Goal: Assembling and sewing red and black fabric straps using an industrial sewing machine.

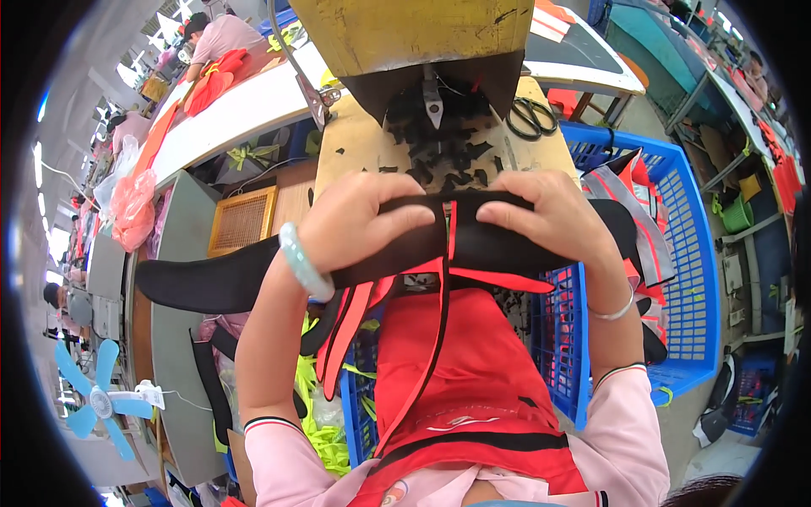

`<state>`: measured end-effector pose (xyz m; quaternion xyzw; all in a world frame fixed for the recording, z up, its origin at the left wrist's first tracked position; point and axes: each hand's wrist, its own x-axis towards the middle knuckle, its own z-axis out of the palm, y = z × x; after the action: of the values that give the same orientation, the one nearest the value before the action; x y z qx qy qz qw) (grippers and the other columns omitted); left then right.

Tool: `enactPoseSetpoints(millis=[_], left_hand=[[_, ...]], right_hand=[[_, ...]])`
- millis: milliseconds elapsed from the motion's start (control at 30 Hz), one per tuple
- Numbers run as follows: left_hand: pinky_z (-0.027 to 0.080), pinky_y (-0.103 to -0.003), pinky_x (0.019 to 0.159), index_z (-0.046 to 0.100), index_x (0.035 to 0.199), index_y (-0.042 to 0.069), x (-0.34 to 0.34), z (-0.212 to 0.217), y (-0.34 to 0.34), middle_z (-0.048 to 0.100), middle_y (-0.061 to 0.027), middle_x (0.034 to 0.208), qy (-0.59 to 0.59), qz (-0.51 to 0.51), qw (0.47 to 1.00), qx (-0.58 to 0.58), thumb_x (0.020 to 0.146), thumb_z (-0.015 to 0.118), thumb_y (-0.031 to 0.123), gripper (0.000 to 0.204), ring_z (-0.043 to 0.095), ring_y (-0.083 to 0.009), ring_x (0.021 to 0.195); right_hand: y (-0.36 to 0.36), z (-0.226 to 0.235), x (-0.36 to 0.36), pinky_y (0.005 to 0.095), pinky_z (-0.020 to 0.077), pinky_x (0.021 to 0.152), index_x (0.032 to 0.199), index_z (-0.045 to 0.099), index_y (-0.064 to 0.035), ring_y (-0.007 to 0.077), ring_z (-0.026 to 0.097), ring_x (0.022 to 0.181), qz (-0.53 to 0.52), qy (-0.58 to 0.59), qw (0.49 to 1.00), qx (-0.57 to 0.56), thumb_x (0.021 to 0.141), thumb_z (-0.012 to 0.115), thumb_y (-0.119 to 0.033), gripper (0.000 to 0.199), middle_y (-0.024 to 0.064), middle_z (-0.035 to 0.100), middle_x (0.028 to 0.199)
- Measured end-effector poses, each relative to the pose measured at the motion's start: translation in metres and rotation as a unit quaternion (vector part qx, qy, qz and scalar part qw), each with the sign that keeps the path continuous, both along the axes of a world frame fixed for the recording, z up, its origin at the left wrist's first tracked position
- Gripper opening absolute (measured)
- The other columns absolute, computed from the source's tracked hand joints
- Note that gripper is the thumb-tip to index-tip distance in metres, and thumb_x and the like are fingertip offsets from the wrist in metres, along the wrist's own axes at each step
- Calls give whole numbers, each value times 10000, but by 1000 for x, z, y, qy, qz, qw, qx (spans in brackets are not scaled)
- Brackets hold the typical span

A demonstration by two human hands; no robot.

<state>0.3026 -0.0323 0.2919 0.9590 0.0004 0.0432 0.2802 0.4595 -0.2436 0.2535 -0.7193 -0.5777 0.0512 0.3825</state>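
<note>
A long black padded fabric strip (211, 275) stretches sideways across my front, just nearer than the machine's worktable. My left hand (359, 220) is closed on its upper edge left of the middle, thumb on the near face. To the right of the middle, my right hand (549, 215) grips the same strip with its thumb on top. Between my thumbs runs a narrow red-and-black band (450, 224), which hangs down over my red apron (460, 363). Red fabric tails (503, 280) show beneath the strip. The fingers behind the fabric are hidden.
Ahead stands a yellow machine (414, 34) with a pointed metal part (432, 106) over black scraps (448, 152). Black-handled scissors (532, 118) lie at its right. A blue basket (697, 279) of fabric pieces stands right, a blue fan (101, 403) left. Other people work far left.
</note>
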Motion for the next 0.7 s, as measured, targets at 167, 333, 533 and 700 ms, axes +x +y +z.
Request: enactPoseSetpoints(millis=[167, 333, 533, 700], left_hand=[[476, -306, 683, 681, 967, -20, 45, -41, 39, 653, -81, 749, 29, 31, 980, -193, 889, 675, 261, 292, 599, -145, 719], [449, -272, 655, 677, 971, -34, 78, -54, 65, 630, -48, 736, 61, 55, 976, -200, 881, 699, 290, 337, 558, -92, 720], [455, -249, 658, 690, 1002, -45, 89, -63, 79, 658, -19, 790, 64, 64, 972, -216, 869, 725, 314, 385, 565, -77, 737], [489, -189, 688, 686, 1041, -35, 94, -53, 82, 677, 11, 888, 99, 101, 959, -244, 904, 713, 206, 278, 600, -33, 792]], right_hand=[[30, -7, 43, 348, 464, 660, 916, 653, 6, 236, 575, 675, -15, 126, 987, -102, 881, 671, -347, 356, 157, 610, 734], [56, -30, 79, 319, 454, 668, 923, 657, 41, 122, 517, 699, 20, 181, 979, -92, 900, 661, -400, 442, 76, 597, 720], [68, -29, 92, 254, 457, 666, 961, 686, 13, 48, 532, 743, -3, 180, 973, -146, 906, 693, -389, 405, -12, 623, 763], [73, -23, 97, 248, 453, 668, 933, 680, 5, 59, 541, 729, -6, 181, 972, -149, 906, 684, -397, 403, -3, 616, 750]])
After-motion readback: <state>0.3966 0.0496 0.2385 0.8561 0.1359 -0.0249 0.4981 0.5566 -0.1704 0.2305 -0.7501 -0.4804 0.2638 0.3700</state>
